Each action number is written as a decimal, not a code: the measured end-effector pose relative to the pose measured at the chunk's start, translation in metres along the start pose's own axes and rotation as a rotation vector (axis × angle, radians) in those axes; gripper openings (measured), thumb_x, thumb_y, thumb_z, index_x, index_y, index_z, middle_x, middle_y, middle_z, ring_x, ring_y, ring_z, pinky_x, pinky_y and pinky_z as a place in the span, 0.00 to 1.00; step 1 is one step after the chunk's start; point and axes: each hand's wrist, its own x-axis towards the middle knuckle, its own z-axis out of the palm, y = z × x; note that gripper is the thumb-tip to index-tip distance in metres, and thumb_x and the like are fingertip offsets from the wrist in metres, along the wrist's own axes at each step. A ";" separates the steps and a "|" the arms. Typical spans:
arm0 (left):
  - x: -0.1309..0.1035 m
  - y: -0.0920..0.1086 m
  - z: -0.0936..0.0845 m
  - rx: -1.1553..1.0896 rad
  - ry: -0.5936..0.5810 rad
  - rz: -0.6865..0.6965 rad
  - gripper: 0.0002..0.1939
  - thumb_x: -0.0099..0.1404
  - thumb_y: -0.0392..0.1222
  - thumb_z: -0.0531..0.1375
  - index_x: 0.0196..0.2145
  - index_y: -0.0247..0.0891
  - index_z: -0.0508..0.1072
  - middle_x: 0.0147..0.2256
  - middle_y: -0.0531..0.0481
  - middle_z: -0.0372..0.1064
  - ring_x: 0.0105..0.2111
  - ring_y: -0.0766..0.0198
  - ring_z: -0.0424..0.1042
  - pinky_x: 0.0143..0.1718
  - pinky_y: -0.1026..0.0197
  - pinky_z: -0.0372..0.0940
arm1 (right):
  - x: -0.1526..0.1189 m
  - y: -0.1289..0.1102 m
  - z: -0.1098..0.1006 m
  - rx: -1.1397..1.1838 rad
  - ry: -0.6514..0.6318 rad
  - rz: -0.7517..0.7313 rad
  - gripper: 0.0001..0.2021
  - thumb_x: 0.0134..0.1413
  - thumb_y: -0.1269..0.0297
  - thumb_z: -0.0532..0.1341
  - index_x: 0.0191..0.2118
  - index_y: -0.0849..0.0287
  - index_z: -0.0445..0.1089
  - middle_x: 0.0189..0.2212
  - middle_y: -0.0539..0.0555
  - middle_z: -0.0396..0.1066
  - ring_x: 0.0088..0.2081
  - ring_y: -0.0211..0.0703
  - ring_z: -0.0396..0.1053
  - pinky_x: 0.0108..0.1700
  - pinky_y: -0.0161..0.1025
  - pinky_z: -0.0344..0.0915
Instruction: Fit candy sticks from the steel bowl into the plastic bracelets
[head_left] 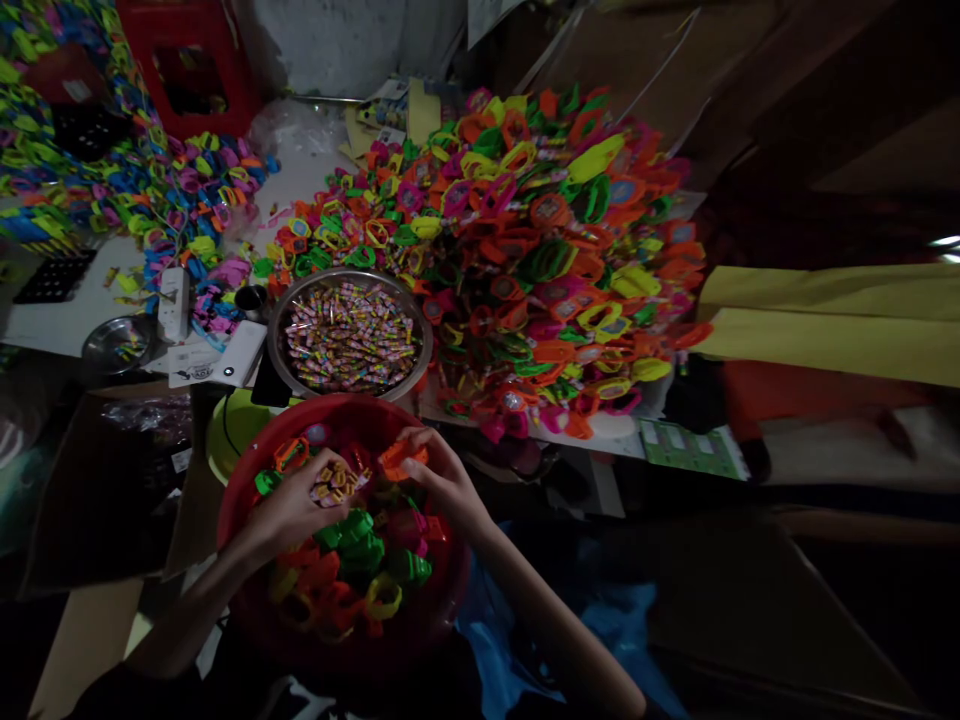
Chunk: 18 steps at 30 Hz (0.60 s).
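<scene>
My left hand (301, 500) is closed around a bunch of small wrapped candies (339, 484), their ends facing up. In my right hand (442, 478), between thumb and fingers, is an orange toy watch (403, 461). Both hands are above a red plastic basin (251, 455), a short way apart. Inside it lie green toy watches (360, 540), with orange, yellow and pink ones around them. Just beyond the basin stands a metal bowl (426, 345) full of similar wrapped candies (352, 335).
A big heap of colourful toy watches (540, 260) covers the table behind. More pieces lie at the far left beside a red stool (187, 70). A white phone-like box (238, 352) and a small metal dish (116, 345) are left of the bowl. A cardboard box (97, 490) stands at left.
</scene>
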 end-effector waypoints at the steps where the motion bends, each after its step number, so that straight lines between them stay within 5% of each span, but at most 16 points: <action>1: -0.001 0.001 0.000 0.007 0.000 0.001 0.12 0.55 0.40 0.59 0.38 0.39 0.65 0.33 0.54 0.68 0.33 0.65 0.69 0.34 0.66 0.63 | -0.001 -0.001 0.002 0.004 -0.013 -0.003 0.18 0.49 0.49 0.63 0.31 0.57 0.59 0.40 0.55 0.65 0.42 0.44 0.65 0.47 0.41 0.63; 7: -0.003 0.005 0.001 0.064 -0.010 0.045 0.12 0.54 0.38 0.58 0.39 0.38 0.66 0.34 0.52 0.69 0.34 0.64 0.69 0.36 0.65 0.64 | -0.008 -0.008 0.014 -0.032 -0.039 -0.101 0.17 0.57 0.57 0.59 0.26 0.57 0.51 0.40 0.56 0.67 0.42 0.43 0.67 0.44 0.40 0.63; 12: -0.005 0.004 0.000 0.068 0.005 0.038 0.13 0.55 0.39 0.58 0.40 0.39 0.66 0.33 0.53 0.69 0.33 0.64 0.70 0.34 0.66 0.63 | -0.012 -0.014 0.020 -0.198 -0.018 -0.291 0.02 0.59 0.65 0.57 0.38 0.55 0.62 0.42 0.55 0.66 0.45 0.42 0.66 0.47 0.41 0.64; 18: -0.008 0.009 -0.004 0.169 0.023 0.084 0.14 0.54 0.35 0.58 0.40 0.39 0.66 0.33 0.54 0.69 0.33 0.64 0.69 0.34 0.66 0.61 | -0.012 -0.018 0.021 -0.411 -0.079 -0.431 0.08 0.60 0.69 0.56 0.43 0.53 0.68 0.44 0.56 0.64 0.49 0.44 0.64 0.51 0.45 0.64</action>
